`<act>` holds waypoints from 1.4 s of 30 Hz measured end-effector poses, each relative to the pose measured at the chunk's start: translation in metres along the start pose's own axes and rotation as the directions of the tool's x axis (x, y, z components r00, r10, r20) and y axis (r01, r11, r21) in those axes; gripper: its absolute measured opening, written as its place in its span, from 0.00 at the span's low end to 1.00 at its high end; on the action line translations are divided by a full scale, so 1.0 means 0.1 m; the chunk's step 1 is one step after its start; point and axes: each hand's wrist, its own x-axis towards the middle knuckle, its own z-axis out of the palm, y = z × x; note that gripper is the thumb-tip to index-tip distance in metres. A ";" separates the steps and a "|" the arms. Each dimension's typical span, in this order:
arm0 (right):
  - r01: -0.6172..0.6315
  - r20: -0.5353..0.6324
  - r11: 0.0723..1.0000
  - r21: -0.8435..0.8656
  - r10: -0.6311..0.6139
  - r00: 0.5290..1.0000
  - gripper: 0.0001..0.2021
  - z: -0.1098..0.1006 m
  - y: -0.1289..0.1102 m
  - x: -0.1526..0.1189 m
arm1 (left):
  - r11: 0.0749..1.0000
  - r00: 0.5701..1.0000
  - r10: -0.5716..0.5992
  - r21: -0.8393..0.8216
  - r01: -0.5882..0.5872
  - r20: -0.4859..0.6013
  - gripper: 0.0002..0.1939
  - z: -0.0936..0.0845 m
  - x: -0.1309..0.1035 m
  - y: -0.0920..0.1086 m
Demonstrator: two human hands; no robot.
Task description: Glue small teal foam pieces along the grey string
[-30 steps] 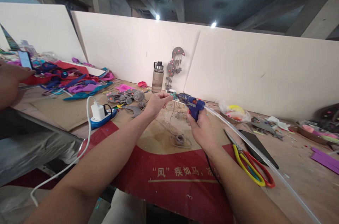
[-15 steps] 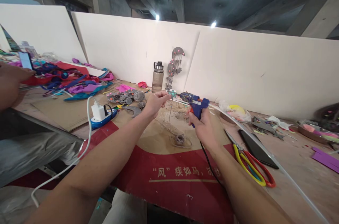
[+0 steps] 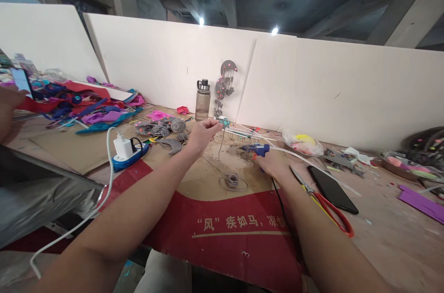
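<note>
Backdrop: white foam boards stand along the far edge of our tabletop, bare concrete ceiling above, pretty messy workshop vibe.
Surface: cardboard sheet with a red printed band lies right in front of us at 6 o'clock.
Left hand: our left hand is raised a bit over the cardboard, fingers pinched shut on a little teal ornament at about 12 o'clock.
Wire: a thin grey wire hangs from that ornament down to a small coil lying on the cardboard just below it.
Right hand: our right hand is low on the tabletop at roughly 1 o'clock, fingers wrapped around the handle of the blue glue gun; nozzle points left toward the wire, well short of the ornament.
Glue stick: a long clear stick pokes out the back of the gun toward 3 o'clock.
Cord: black cable runs from the gun back along our forearm.
Right of the gun: scissors with red handles and a black phone, side by side, near our wrist.
Far edge: grey water bottle and a grey hanging decoration with pink dots leaning on the board at 12.
Left side: white charger in a blue power strip at 10 o'clock, colourful scraps piled beyond it.
Neighbour: another person's hand with a phone at the far 9 o'clock edge.
</note>
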 end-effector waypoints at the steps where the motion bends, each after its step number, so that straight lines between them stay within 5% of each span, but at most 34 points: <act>1: -0.049 -0.007 0.997 -0.055 0.049 0.999 0.16 -0.01 -0.06 -0.01 | 1.000 1.000 0.013 0.028 -0.013 0.007 0.17 0.01 -0.01 0.00; 4: -0.141 -0.081 0.986 -0.091 0.134 0.988 0.10 -0.08 -0.36 -0.04 | 0.977 0.995 0.101 0.184 -0.104 0.028 0.14 0.07 -0.08 0.01; 7: -0.077 -0.076 0.929 0.361 0.112 0.991 0.09 -0.09 -0.75 -0.06 | 0.880 0.969 0.238 0.405 -0.247 0.074 0.10 0.14 -0.16 0.02; 10: -0.143 0.075 0.562 0.815 0.141 0.987 0.21 0.00 -1.07 -0.09 | 0.765 0.934 0.327 0.541 -0.350 0.142 0.07 0.20 -0.24 0.02; 13: -0.254 0.201 0.344 0.904 0.183 0.962 0.26 0.09 -1.20 -0.12 | 0.725 0.923 0.352 0.579 -0.374 0.155 0.06 0.24 -0.27 0.03; 15: -0.271 0.201 0.394 0.878 0.211 0.957 0.25 0.10 -1.18 -0.13 | 0.750 0.935 0.331 0.566 -0.342 0.127 0.06 0.24 -0.28 0.04; 19: -0.102 -0.007 0.704 0.703 0.151 0.988 0.10 0.02 -1.09 -0.13 | 0.833 0.961 0.257 0.483 -0.271 0.097 0.07 0.25 -0.26 0.03; 22: -0.007 -0.109 0.821 0.571 0.084 0.990 0.04 -0.03 -1.06 -0.12 | 0.866 0.968 0.224 0.431 -0.252 0.116 0.08 0.26 -0.26 0.02; 32: 0.027 -0.182 0.901 0.434 0.058 0.982 0.06 -0.08 -1.10 -0.12 | 0.881 0.979 0.157 0.429 -0.199 0.133 0.09 0.27 -0.27 0.00; 42: 0.230 -0.295 0.943 0.241 -0.155 0.943 0.08 -0.10 -1.09 -0.13 | 0.898 0.980 0.144 0.397 -0.188 0.137 0.04 0.30 -0.30 0.04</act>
